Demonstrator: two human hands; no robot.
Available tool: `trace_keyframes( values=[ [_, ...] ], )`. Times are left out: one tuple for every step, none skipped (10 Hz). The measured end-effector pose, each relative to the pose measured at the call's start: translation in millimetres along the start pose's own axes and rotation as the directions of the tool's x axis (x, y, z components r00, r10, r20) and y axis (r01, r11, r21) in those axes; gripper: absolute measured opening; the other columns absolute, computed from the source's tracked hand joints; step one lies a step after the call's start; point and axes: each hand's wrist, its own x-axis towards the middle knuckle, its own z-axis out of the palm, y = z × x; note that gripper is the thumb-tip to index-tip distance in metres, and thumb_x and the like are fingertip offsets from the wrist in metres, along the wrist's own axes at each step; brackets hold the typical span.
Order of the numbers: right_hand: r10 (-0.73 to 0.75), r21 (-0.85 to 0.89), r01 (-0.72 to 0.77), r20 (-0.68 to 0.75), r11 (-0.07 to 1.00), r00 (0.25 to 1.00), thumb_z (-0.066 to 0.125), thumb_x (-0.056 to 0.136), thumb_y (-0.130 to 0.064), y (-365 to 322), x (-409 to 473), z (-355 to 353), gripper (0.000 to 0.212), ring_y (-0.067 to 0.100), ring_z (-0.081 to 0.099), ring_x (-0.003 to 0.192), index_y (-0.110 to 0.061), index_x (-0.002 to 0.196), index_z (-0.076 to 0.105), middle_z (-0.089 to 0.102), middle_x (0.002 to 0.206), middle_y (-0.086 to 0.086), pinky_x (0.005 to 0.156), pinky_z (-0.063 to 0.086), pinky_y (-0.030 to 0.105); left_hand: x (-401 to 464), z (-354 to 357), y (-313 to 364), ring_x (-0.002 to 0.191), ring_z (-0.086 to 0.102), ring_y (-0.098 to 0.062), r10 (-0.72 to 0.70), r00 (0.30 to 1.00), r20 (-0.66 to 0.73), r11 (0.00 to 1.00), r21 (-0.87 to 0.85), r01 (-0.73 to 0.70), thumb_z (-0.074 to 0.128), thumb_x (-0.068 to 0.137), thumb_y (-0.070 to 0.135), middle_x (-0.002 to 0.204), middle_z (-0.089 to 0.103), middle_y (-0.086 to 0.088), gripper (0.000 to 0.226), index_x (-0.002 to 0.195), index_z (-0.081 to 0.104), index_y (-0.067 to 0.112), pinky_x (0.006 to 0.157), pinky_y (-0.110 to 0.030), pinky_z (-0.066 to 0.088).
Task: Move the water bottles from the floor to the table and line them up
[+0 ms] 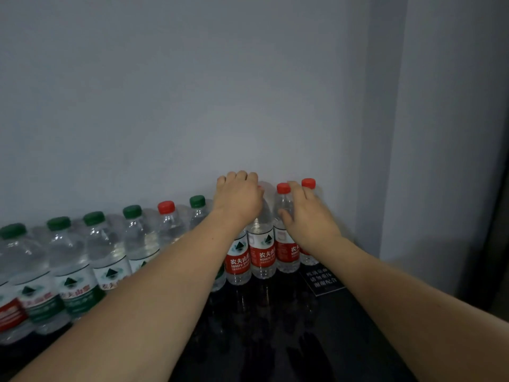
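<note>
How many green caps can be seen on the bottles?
5. From the left along the row, and past one red cap. The arms may hide more.

clear plastic bottles (261, 244), glossy black table (344, 321), matt wall (220, 92)

The red labels (238, 261) on the bottles read 农夫山泉 with "NONGFU SPRING" beneath. A black sign (322, 279) on the table carries white Chinese text, too blurred to read.

Two bare forearms, unsleeved to the frame edge, ending in the left hand (238, 201) and right hand (308, 216); no rings, watch or gloves visible.
</note>
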Motion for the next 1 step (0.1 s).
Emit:
trace_keyframes(
  values=[
    [-0.040, -0.007, 0.040, -0.007, 0.999, 0.999, 0.053, 0.096, -0.031, -5.1, -12.5, -15.2, 0.059, 0.028, 0.037, 0.135, -0.014, 0.147, 0.029, 0.039, 0.146, 0.009, 0.112, 0.033, 0.046, -21.7, -14.8, -5.4, 0.120, 0.049, -0.030, 0.008, 0.992, -0.123, 0.999, -0.047, -0.014, 0.039, 0.103, 0.038, 0.132, 0.056, -0.011, 0.044, 0.134, 0.049, 0.009, 0.102, -0.042, 0.035]
  ],
)
